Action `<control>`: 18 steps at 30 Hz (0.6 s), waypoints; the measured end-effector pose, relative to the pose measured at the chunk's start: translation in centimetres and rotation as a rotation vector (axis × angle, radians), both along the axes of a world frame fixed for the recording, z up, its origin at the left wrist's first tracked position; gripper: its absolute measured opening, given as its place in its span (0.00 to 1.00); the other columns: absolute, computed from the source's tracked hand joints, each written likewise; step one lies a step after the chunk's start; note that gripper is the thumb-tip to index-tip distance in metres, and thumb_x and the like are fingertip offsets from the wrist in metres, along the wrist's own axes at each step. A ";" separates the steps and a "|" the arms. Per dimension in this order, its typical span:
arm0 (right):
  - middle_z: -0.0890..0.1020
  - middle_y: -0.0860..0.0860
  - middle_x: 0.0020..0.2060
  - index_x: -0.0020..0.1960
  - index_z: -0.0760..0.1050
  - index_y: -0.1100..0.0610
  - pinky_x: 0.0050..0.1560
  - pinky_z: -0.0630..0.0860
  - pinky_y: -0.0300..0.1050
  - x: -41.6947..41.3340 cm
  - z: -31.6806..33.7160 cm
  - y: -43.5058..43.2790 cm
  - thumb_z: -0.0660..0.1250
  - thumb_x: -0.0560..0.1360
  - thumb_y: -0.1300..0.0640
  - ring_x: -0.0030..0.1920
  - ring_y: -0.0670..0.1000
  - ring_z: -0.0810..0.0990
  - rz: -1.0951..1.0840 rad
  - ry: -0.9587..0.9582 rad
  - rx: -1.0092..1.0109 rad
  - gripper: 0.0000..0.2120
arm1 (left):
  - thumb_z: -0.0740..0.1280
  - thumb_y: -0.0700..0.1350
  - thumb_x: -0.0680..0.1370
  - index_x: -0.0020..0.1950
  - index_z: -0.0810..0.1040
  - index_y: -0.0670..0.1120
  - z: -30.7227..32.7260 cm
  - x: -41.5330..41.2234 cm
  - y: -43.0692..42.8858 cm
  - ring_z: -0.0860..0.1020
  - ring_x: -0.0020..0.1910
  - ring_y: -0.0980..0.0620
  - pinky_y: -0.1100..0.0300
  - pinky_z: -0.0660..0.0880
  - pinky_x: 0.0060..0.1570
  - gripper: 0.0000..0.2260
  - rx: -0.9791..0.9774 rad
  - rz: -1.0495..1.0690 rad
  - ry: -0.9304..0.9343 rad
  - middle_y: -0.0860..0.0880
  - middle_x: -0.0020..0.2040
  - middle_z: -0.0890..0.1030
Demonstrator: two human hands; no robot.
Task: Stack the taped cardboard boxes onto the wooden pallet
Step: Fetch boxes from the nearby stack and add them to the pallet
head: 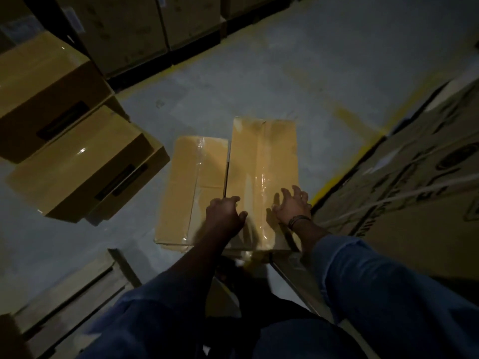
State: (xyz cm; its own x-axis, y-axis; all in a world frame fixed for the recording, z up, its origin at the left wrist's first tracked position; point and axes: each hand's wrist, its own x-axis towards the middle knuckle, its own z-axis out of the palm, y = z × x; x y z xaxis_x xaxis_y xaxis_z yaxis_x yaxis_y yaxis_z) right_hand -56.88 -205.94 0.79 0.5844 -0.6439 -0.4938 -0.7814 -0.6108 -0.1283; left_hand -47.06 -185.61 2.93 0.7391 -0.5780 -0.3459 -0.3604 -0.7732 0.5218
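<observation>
We log: left hand (225, 216) grips left edge of taller taped box (261, 156); right hand (292, 204) splayed open over its right edge; lower box (186, 182) abuts its left

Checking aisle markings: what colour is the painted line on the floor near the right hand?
Yellow; the painted floor line shows in the head view.

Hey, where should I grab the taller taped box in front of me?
Probably by its two long sides near the close end, from above: the taller box is long and narrow, and the lower box leaves only a slim gap on its left.
</observation>
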 end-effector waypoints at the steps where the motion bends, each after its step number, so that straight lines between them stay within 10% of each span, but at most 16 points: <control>1: 0.54 0.54 0.79 0.77 0.62 0.49 0.72 0.64 0.64 0.1 -0.2 -0.4 0.67 0.77 0.44 0.77 0.62 0.53 -0.008 0.011 0.010 0.32 | 0.72 0.58 0.77 0.73 0.75 0.52 -0.4 0.3 -0.7 0.72 0.69 0.42 0.46 0.72 0.66 0.26 0.003 -0.008 0.001 0.48 0.66 0.81; 11: 0.51 0.54 0.79 0.75 0.62 0.50 0.70 0.67 0.64 1.5 -4.9 -4.6 0.69 0.77 0.43 0.75 0.64 0.57 -0.061 -0.077 0.065 0.31 | 0.71 0.64 0.76 0.78 0.68 0.55 -6.2 4.4 -7.3 0.52 0.79 0.27 0.34 0.59 0.76 0.33 0.173 -0.051 -0.017 0.40 0.84 0.50; 18: 0.43 0.46 0.81 0.79 0.57 0.43 0.73 0.67 0.59 1.6 -8.2 -5.7 0.71 0.74 0.40 0.77 0.63 0.58 -0.113 -0.212 0.138 0.38 | 0.79 0.62 0.70 0.80 0.60 0.56 -10.1 5.9 -9.3 0.66 0.73 0.27 0.37 0.74 0.67 0.45 0.042 0.040 0.168 0.39 0.83 0.47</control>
State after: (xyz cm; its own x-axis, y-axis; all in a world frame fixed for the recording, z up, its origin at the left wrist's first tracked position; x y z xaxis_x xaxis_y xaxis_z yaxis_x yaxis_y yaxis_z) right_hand -55.29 -211.68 -7.41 0.6125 -0.6458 -0.4559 -0.7903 -0.4868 -0.3722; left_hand -41.19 -194.95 -7.19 0.6910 -0.5316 -0.4898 -0.2393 -0.8076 0.5389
